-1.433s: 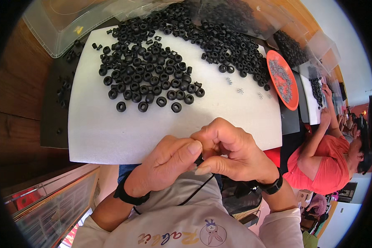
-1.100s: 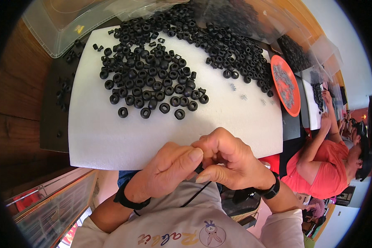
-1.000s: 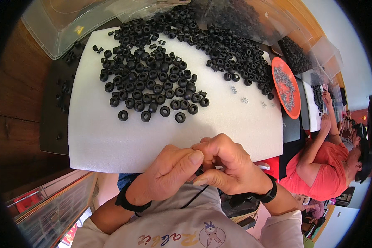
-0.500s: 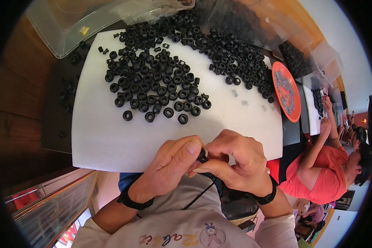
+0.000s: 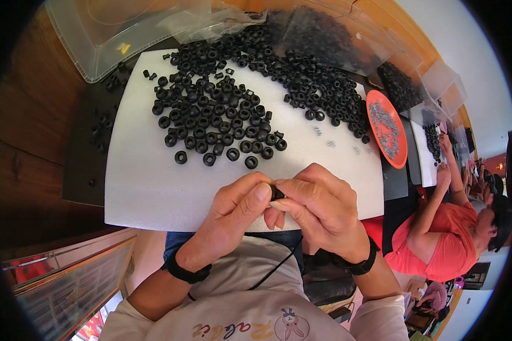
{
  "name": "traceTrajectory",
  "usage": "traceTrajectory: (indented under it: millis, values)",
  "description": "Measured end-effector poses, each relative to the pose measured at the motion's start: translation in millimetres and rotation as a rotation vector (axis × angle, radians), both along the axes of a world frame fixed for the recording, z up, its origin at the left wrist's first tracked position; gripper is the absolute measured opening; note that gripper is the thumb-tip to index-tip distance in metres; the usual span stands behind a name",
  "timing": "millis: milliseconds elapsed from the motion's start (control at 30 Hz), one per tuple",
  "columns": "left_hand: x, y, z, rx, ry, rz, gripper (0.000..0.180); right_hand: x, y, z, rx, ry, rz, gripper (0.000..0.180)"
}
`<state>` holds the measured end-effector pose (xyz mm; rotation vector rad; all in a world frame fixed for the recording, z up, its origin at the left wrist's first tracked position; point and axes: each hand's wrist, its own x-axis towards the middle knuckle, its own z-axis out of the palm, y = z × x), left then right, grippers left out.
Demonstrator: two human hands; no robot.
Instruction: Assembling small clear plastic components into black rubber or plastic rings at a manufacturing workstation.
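Observation:
My left hand (image 5: 237, 206) and my right hand (image 5: 323, 209) meet just above the near edge of the white foam board (image 5: 153, 196). Between their thumbs and fingertips they pinch one small black plastic piece (image 5: 277, 194), mostly covered by the fingers. It looks like one of the round, holed black plastic beads (image 5: 210, 137) heaped on the board. Smaller spool-shaped black pieces (image 5: 152, 75) lie loose at the heap's far left. A few tiny metal springs (image 5: 331, 144) rest to the right of the heap.
An orange plate (image 5: 401, 142) of small springs stands at the board's right. Clear plastic bins (image 5: 375, 42) with black pieces line the back, and a transparent tray (image 5: 91, 68) sits far left. Rightward, a person in a coral shirt (image 5: 438, 238) works at another white board.
Both hands have moved slightly up over the board. My right index finger has straightened, its tip now at the black piece beside the thumb. The view has shifted a little.

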<state>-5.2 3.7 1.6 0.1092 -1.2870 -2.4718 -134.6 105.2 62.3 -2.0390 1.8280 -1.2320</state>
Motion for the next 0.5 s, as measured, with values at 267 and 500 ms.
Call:
traceTrajectory:
  millis: [267,500]
  values:
    - [-3.9,5.9,-0.6,-0.009,-0.046,0.195,0.032,7.0,1.0,-3.1,0.049,0.183,-0.144,0.037]
    - [-2.8,6.0,2.0,-0.169,-0.138,0.214,0.03,7.7,-0.9,-8.6,0.109,0.251,-0.225,0.039]
